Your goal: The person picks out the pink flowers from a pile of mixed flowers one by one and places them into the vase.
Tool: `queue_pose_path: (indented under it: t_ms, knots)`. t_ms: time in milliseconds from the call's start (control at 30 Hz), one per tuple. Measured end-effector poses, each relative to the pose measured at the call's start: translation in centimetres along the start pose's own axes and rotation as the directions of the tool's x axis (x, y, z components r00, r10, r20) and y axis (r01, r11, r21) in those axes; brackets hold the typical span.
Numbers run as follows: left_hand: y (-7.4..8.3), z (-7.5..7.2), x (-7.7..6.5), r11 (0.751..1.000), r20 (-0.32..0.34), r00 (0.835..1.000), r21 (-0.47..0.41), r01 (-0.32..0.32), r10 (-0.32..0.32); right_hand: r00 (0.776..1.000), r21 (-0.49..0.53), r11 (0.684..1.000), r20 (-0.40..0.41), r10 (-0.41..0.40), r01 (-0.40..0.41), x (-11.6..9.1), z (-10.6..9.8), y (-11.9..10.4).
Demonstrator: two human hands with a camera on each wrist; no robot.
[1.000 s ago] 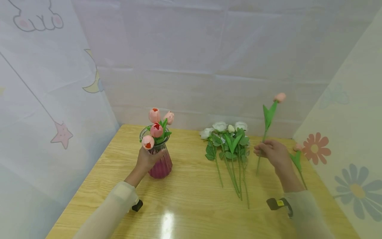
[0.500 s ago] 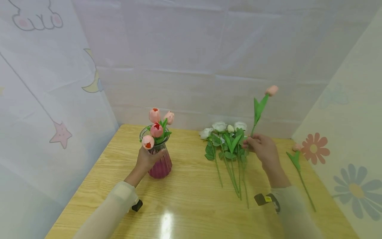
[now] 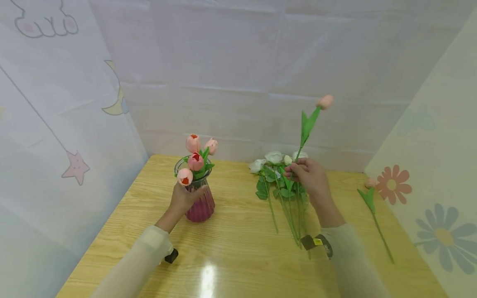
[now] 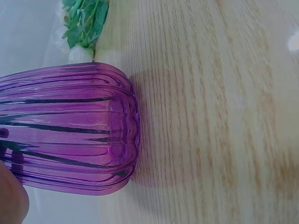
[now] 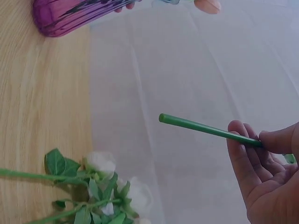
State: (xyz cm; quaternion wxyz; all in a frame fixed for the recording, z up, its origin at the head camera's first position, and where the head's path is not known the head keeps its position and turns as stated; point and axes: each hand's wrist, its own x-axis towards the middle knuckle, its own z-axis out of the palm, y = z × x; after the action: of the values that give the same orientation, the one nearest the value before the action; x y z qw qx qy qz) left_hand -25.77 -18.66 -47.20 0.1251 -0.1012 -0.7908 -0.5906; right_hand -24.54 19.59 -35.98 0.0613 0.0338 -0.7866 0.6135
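Note:
My left hand (image 3: 185, 201) grips the side of a ribbed purple glass vase (image 3: 201, 205), which stands on the table with several pink tulips (image 3: 195, 162) in its mouth. In the left wrist view the vase's ridged base (image 4: 93, 130) fills much of the left side, and dark stems show through the glass. My right hand (image 3: 310, 176) pinches the green stem of a single pink tulip (image 3: 308, 124) between thumb and fingers. That tulip is held up, bloom tilted to the right, above the white roses. The cut lower end of its stem (image 5: 201, 127) points out past the fingertips.
White roses (image 3: 274, 157) with leafy green stems lie in a bunch on the wooden table (image 3: 238, 260), partly behind my right hand. Another pink tulip (image 3: 374, 211) lies near the right edge. Printed cloth walls enclose the table at the back and both sides.
My right hand has carried the tulip leftward and slightly up, from the right side of the table to over the white roses. The left hand and vase have stayed in place.

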Motion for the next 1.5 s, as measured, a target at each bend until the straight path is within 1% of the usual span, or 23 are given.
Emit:
queue_pose_path:
  t_ms: [233,400,600,733,833,1000,1233,1333,1433,1500]
  knots:
    - [0.0,0.0,0.0,1.0,-0.004,1.0,-0.008,-0.007,0.007,0.999,-0.01,1.0,0.025,-0.021,0.021,0.6,1.7,-1.2]
    - [0.1,-0.1,0.0,1.0,-0.005,1.0,-0.005,-0.013,0.013,0.998,0.034,0.999,0.043,-0.041,0.039,0.8,2.8,-2.3]
    - [0.1,-0.1,0.0,1.0,-0.005,1.0,0.005,-0.017,0.017,0.996,0.109,0.993,0.07,-0.045,0.038,0.7,4.2,-3.5]
    - [0.2,-0.1,0.0,1.0,0.0,1.0,0.005,-0.014,0.014,0.994,0.116,0.992,0.091,-0.057,0.046,0.8,5.1,-4.2]
    - [0.2,-0.1,0.0,1.0,0.002,1.0,-0.002,-0.012,0.012,0.99,0.129,0.989,0.109,-0.086,0.072,0.8,5.9,-4.8]
    - [0.3,-0.1,0.1,1.0,0.003,1.0,-0.017,-0.009,0.009,0.983,0.199,0.975,0.133,-0.127,0.099,0.8,7.4,-5.9]
    - [0.4,0.0,0.0,1.0,0.005,1.0,0.015,0.01,-0.01,0.978,0.212,0.969,0.134,-0.159,0.128,0.7,9.7,-7.5]
    - [0.4,0.0,0.0,1.0,0.007,1.0,0.005,0.02,-0.02,0.974,0.237,0.96,0.131,-0.185,0.151,0.7,10.6,-8.0]
    - [0.8,0.0,-0.1,0.999,0.015,0.999,-0.008,0.037,-0.037,0.967,0.263,0.947,0.125,-0.221,0.183,0.8,11.5,-8.2]
    - [1.8,-0.1,-0.3,0.999,0.022,0.999,-0.007,0.047,-0.047,0.96,0.282,0.936,0.119,-0.252,0.211,0.8,12.0,-8.3]
